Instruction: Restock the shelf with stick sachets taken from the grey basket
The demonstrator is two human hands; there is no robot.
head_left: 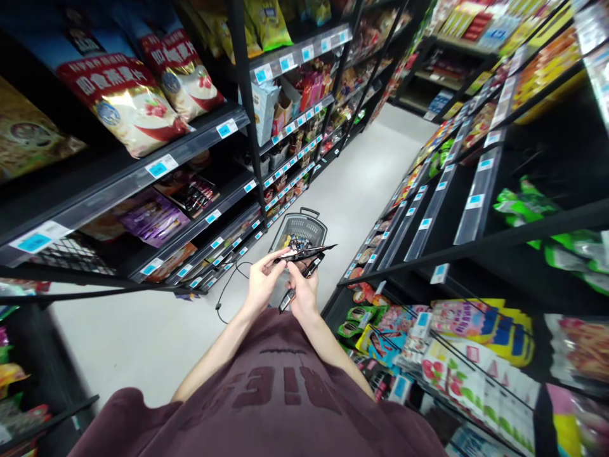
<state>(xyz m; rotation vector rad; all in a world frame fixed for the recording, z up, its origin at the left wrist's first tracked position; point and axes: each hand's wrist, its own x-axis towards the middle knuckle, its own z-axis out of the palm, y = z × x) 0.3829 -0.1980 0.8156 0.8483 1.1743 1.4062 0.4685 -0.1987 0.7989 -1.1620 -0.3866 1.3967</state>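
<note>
Both hands are in front of my body, above the aisle floor. My left hand is closed, with thumb and fingers pinching the left end of a thin black packet. My right hand is closed around dark packets just below it, and a narrow black packet end sticks out under its fingers. The print on these packets is too small to read. Beyond and below the hands, a grey shopping basket stands on the floor with small, mostly dark packaged items inside.
Snack shelves with price tags line the left side, holding red-and-white cereal bags. Shelves and hanging snack bags flank the right. The pale floor runs between them to a far shelf. A black cable lies left of the basket.
</note>
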